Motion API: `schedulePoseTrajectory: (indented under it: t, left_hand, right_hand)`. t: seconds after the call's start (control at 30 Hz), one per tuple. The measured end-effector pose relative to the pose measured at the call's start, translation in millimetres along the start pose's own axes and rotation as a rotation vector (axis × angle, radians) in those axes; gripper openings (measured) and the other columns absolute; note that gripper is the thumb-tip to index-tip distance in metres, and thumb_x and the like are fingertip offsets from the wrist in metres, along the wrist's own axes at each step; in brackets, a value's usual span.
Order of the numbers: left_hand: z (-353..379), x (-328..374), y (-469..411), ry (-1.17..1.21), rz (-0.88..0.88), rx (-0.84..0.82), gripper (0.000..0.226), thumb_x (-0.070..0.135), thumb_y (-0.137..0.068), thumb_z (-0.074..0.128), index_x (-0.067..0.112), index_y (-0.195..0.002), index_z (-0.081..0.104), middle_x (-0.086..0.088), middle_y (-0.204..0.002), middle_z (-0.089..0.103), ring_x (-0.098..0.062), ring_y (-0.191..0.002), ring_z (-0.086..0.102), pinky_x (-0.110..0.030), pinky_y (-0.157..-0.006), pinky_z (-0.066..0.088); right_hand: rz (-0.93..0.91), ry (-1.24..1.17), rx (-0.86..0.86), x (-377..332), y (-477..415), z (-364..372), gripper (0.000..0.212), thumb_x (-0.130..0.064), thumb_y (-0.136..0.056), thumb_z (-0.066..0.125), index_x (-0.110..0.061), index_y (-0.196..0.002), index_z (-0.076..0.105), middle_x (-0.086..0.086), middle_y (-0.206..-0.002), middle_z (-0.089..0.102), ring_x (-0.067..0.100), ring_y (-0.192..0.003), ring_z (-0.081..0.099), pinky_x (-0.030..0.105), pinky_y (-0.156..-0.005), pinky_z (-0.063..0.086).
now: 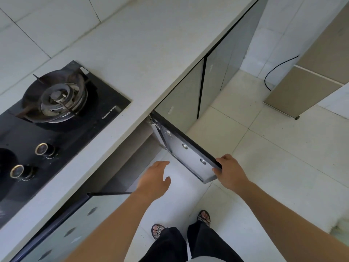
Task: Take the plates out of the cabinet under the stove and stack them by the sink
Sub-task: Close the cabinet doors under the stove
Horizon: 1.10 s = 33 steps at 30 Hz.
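Note:
The cabinet under the black gas stove [56, 118] stands with both doors swung out. My right hand [229, 172] grips the free edge of the right cabinet door [187, 154], which shows its pale inner face with round fittings. My left hand [154, 179] hovers with fingers spread in front of the dark cabinet opening [130, 157], touching nothing. The left cabinet door [75, 222] juts out below my left forearm. No plates show; the countertop overhang hides the cabinet's inside. The sink is out of view.
The white countertop [141, 53] runs diagonally above the cabinet. Closed grey cabinet doors [213, 82] continue to the right. A black cable [277, 69] hangs by a beige tiled column [309, 80]. My sandalled feet [204, 218] stand on the pale tiled floor.

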<state>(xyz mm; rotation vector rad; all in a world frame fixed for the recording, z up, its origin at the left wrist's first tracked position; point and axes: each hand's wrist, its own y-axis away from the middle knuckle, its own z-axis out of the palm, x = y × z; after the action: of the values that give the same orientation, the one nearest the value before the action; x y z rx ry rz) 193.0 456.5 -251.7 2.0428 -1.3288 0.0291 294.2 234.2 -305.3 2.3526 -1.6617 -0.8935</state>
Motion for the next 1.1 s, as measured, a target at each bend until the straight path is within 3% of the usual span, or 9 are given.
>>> schedulePoseTrajectory:
  t: [0.27,0.37,0.53,0.73,0.93,1.1]
  left_hand:
    - [-11.7,-73.6,25.6,0.035,-0.023,-0.019,0.053,0.027,-0.093,0.047,0.027,-0.143,0.029,0.005,-0.150,0.031,-0.018,-0.131,0.040,-0.035,-0.100,0.044]
    - [-15.0,-102.4,37.6,0.058,-0.056,-0.014,0.053,0.027,-0.092,0.048,0.027,-0.142,0.030,0.005,-0.150,0.032,-0.019,-0.127,0.044,-0.036,-0.097,0.047]
    - [-17.9,-140.4,54.6,0.118,-0.086,0.007,0.051,0.024,-0.092,0.048,0.023,-0.141,0.033,0.001,-0.148,0.035,-0.020,-0.126,0.046,-0.033,-0.099,0.043]
    - [-10.8,-165.6,67.4,0.193,-0.165,0.064,0.053,0.026,-0.092,0.047,0.023,-0.142,0.032,0.002,-0.149,0.034,-0.021,-0.131,0.040,-0.036,-0.103,0.041]
    - [-5.0,-167.8,64.9,0.224,-0.279,0.083,0.055,0.021,-0.091,0.045,0.022,-0.144,0.030,0.002,-0.148,0.035,-0.022,-0.130,0.041,-0.035,-0.100,0.043]
    - [-0.3,-150.1,56.3,0.275,-0.384,0.070,0.059,0.020,-0.092,0.044,0.018,-0.147,0.021,0.002,-0.155,0.023,-0.022,-0.137,0.031,-0.036,-0.105,0.038]
  right_hand:
    - [-0.095,0.066,-0.171,-65.1,39.8,45.8,0.033,-0.028,-0.097,0.043,-0.006,-0.119,0.053,0.009,-0.121,0.050,0.020,-0.098,0.056,0.021,-0.084,0.041]
    - [-0.180,0.076,-0.244,-97.8,48.2,60.2,0.036,-0.025,-0.097,0.044,-0.005,-0.125,0.051,0.010,-0.125,0.050,0.023,-0.105,0.054,0.027,-0.091,0.043]
    - [-0.338,0.084,-0.205,-154.7,43.9,75.9,0.042,-0.019,-0.094,0.047,-0.015,-0.136,0.042,0.005,-0.134,0.045,0.021,-0.109,0.055,0.029,-0.094,0.044]
    - [-0.523,0.258,-0.211,-195.4,10.1,78.9,0.052,-0.022,-0.095,0.046,-0.018,-0.144,0.029,0.001,-0.152,0.023,0.017,-0.135,0.029,0.031,-0.103,0.038]
    - [-0.724,0.397,-0.250,-230.6,-27.4,72.8,0.056,-0.022,-0.095,0.046,-0.017,-0.146,0.025,0.000,-0.156,0.012,0.016,-0.142,0.013,0.032,-0.101,0.038]
    - [-0.888,0.624,-0.342,-235.8,-62.4,67.2,0.057,-0.025,-0.097,0.042,-0.012,-0.147,0.018,0.004,-0.157,0.006,0.022,-0.144,0.005,0.034,-0.112,0.022]
